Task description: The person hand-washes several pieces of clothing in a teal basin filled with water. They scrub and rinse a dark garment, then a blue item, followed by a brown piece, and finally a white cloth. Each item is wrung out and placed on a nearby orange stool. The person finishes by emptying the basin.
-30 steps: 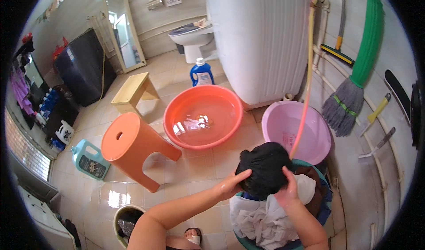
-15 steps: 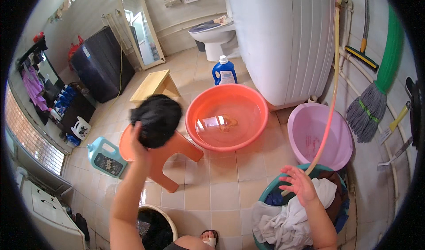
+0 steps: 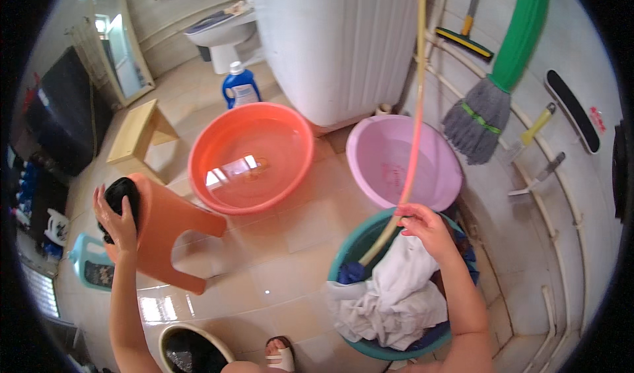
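Note:
My left hand (image 3: 117, 222) cups a bundled black cloth (image 3: 124, 191), thumb and fingers spread around its near side. The bundle rests at the top of an orange plastic stool (image 3: 158, 208). Over a teal tub (image 3: 342, 249) at the right, my right hand (image 3: 428, 233) has its fingers curled in against a yellowish-pink hose (image 3: 415, 148). Their exact grip is partly hidden. The hose runs down into the tub, its lower end by dark blue fabric. A heap of white cloth (image 3: 396, 294) lies in the tub, rising to just beneath the right hand.
Ahead stand an orange basin (image 3: 304, 168) of water, a blue detergent bottle (image 3: 242, 89) and a wooden stool (image 3: 135, 132). A pink basin (image 3: 360, 155) adjoins the teal tub. A pale bucket (image 3: 224, 350) with black fabric is near my foot. A mop (image 3: 479, 122) hangs right.
The view has swung right. My left hand has lowered the black cloth onto the orange stool. My right hand, open before, has moved to the hose with its fingers curled.

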`<state>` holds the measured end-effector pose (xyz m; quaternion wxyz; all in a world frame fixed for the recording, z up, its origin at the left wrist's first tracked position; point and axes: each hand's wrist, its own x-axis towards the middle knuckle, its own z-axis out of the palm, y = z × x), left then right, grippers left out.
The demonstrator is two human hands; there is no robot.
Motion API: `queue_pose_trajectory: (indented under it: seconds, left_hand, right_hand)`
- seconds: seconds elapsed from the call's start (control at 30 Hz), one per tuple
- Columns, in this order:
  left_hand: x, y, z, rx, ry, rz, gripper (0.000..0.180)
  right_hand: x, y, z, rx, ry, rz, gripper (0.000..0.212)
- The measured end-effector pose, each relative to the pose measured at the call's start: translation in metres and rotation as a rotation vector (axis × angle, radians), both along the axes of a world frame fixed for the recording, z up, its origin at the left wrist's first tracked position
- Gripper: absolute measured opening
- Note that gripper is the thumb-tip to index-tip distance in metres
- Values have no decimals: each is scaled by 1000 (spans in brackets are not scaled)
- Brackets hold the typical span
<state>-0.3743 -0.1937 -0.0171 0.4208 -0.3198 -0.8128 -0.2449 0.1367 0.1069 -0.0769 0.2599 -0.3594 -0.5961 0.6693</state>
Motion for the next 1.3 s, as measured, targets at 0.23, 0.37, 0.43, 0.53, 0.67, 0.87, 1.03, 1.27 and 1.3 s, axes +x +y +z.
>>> queue_pose_trajectory:
  seconds: [0.23, 0.37, 0.43, 0.53, 0.67, 0.87, 1.03, 1.27, 1.3]
  left_hand:
    - [168, 172, -45, -211, -384, -839, 65]
    - [284, 211, -75, -465, -446, -1420, 79]
    - [333, 210, -94, -627, -567, -1612, 88]
    - [395, 193, -127, -1005, -534, -1613, 104]
    - [407, 207, -141, -1386, -417, -1584, 113]
    - [432, 220, -182, -1672, -217, -1514, 108]
    - [476, 218, -263, -1694, -247, -1359, 78]
    - [510, 207, -414, -1177, -796, -1196, 51]
    - [503, 211, -403, -1285, -799, -1175, 49]
  right_hand:
    - [51, -6, -9, 552, -608, 202, 64]
    - [76, -26, -20, 663, -1073, 358, 90]
    - [82, -29, -20, 579, -1109, 340, 93]
    - [95, -35, -35, 524, -1124, 323, 98]
    - [113, -44, -50, 445, -1141, 358, 109]
    - [130, -54, -101, 356, -1118, 373, 114]
    - [135, -51, -160, 489, -1140, 296, 95]
    - [103, -53, -184, 85, -1100, 67, 69]
    - [88, -44, -169, -154, -878, -119, 68]
